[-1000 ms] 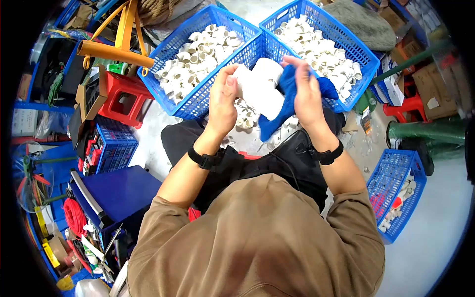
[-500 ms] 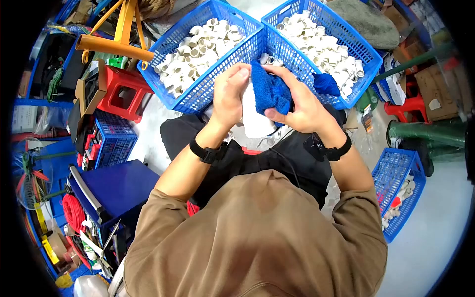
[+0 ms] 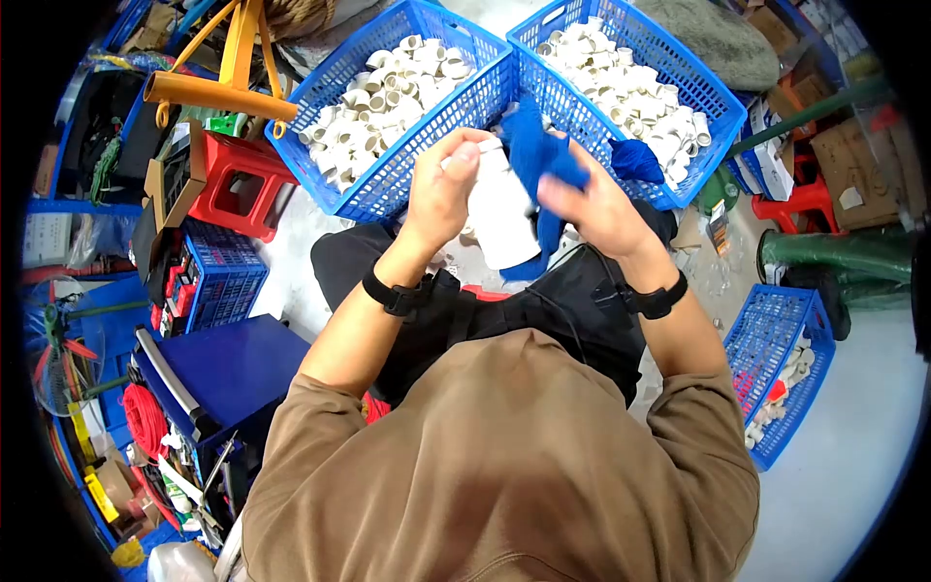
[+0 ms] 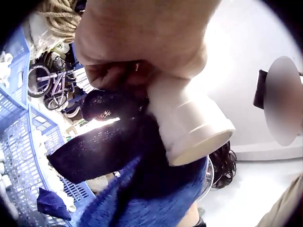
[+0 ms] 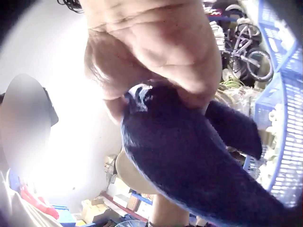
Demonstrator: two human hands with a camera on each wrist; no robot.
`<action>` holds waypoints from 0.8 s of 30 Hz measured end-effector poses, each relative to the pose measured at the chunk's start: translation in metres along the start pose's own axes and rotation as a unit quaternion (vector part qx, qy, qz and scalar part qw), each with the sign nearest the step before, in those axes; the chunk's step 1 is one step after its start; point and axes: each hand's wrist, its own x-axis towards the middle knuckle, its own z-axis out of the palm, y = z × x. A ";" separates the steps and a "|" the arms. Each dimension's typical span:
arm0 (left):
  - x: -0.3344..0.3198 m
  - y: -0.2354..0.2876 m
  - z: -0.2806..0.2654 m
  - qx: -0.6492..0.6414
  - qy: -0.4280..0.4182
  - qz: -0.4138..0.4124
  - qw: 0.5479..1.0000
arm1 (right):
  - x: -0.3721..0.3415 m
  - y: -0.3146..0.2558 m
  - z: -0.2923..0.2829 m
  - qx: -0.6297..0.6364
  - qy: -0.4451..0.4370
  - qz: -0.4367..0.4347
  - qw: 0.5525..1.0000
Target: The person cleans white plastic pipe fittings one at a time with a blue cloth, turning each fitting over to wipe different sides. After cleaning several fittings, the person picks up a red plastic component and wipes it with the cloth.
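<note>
My left hand (image 3: 441, 189) grips a white plastic pipe fitting (image 3: 502, 218) in front of my lap, its thumb on the near side. Its flared open end (image 4: 201, 146) points away from the palm in the left wrist view. My right hand (image 3: 601, 209) holds a blue cloth (image 3: 535, 160) against the fitting's right side. One part of the cloth hangs down beside the fitting. In the right wrist view the bunched cloth (image 5: 175, 137) comes out from under the fingers and hides most of the fitting.
Two blue crates (image 3: 427, 145) full of white pipe fittings stand ahead. Another blue cloth (image 3: 636, 162) hangs at the right crate's near side. A red stool (image 3: 238, 184) and a yellow metal frame (image 3: 218, 100) are at left; a smaller blue crate (image 3: 776, 325) lies at right.
The fitting came down closer to my lap and turned more upright. My right hand brought the cloth onto it, wrapped it round, then shifted it to the right, baring the white surface.
</note>
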 end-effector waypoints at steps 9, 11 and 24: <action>-0.002 0.015 0.001 0.021 -0.033 0.002 0.999 | -0.011 0.006 0.015 -0.298 0.037 -0.169 0.939; 0.000 0.000 0.003 0.107 -0.043 0.093 0.989 | -0.004 0.016 0.019 -0.236 0.126 -0.176 0.947; -0.001 -0.005 0.000 0.011 0.028 -0.004 1.000 | -0.008 0.026 -0.004 0.027 0.050 0.019 0.998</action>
